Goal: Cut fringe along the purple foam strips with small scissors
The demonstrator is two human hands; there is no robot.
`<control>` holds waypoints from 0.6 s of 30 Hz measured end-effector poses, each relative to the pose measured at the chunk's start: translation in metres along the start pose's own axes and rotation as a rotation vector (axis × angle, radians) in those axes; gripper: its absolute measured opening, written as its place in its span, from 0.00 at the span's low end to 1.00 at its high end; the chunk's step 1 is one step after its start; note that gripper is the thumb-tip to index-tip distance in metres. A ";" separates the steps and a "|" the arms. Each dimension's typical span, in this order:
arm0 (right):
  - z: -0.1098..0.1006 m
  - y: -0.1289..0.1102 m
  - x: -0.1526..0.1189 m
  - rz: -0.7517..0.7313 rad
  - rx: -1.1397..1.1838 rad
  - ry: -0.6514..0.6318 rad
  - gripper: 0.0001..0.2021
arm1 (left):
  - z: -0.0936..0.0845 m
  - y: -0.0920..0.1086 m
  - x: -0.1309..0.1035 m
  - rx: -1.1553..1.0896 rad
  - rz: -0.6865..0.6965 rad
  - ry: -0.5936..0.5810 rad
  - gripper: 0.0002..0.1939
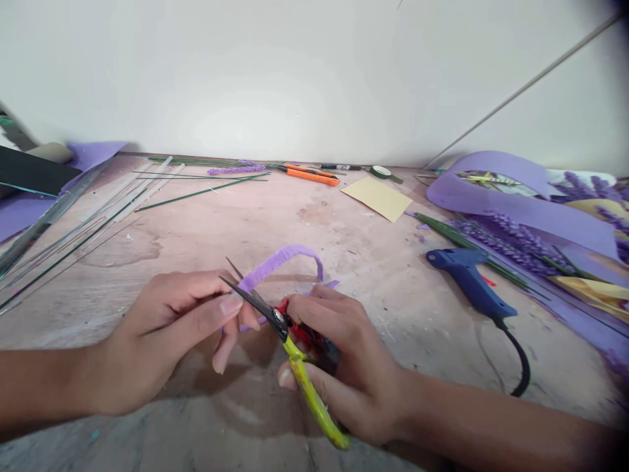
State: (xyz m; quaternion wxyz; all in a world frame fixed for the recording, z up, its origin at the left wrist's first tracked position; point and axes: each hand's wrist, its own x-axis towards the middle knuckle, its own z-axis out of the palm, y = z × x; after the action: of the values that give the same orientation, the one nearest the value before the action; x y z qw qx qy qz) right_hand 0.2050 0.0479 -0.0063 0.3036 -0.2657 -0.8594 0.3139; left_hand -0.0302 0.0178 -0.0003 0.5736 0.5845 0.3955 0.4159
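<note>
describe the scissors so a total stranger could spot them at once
At the near side of the wooden table, find the right hand. It holds the scissors, black blades beside the left hand. Their yellow-green handle sets them apart from the orange tool by the wall.

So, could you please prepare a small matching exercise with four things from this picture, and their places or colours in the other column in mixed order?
1. Scissors
2. Curved strip
3. Glue gun
4. Card

A. Pale yellow, lying flat
B. Purple, held by the left hand
C. Blue, with a dark cord
D. In the right hand, blades parted

Right pairs: 1-D, 2-B, 3-C, 4-A
</note>
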 end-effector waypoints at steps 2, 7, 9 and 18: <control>0.000 0.000 0.001 -0.008 -0.017 0.032 0.23 | 0.000 0.001 0.001 0.034 0.041 0.031 0.20; 0.000 0.000 0.001 -0.033 -0.050 0.045 0.22 | -0.001 0.000 0.000 0.041 0.001 -0.002 0.19; -0.001 -0.001 0.002 -0.005 -0.045 0.013 0.23 | -0.001 -0.001 -0.001 0.024 -0.020 -0.017 0.17; -0.002 0.001 -0.001 -0.044 -0.077 -0.016 0.21 | -0.001 -0.002 -0.002 0.038 0.000 -0.027 0.15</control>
State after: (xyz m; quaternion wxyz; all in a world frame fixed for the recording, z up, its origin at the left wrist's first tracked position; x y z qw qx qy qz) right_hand 0.2072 0.0481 -0.0064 0.2932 -0.2559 -0.8788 0.2761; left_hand -0.0322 0.0167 -0.0027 0.5678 0.6009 0.3955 0.4001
